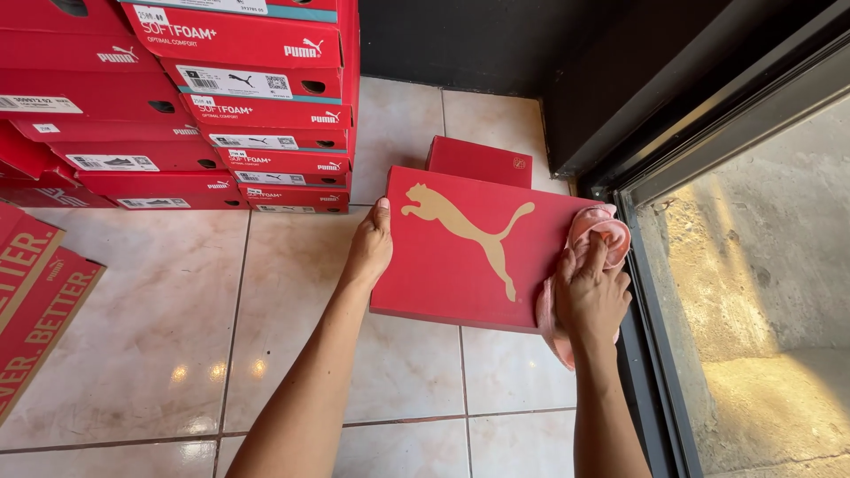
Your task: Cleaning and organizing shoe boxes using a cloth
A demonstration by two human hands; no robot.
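A red shoe box (460, 252) with a gold leaping-cat figure on its lid is held above the tiled floor. My left hand (370, 246) grips the box's left edge, thumb on the lid. My right hand (591, 294) presses a pink cloth (595, 232) against the box's right edge, with the cloth bunched under the fingers and hanging below the hand.
A smaller red box (480, 161) lies on the floor behind the held box. Stacks of red shoe boxes (266, 115) stand at the back left, and more red boxes (35, 301) at the left edge. A dark door frame (646, 354) and a sunlit concrete step are on the right.
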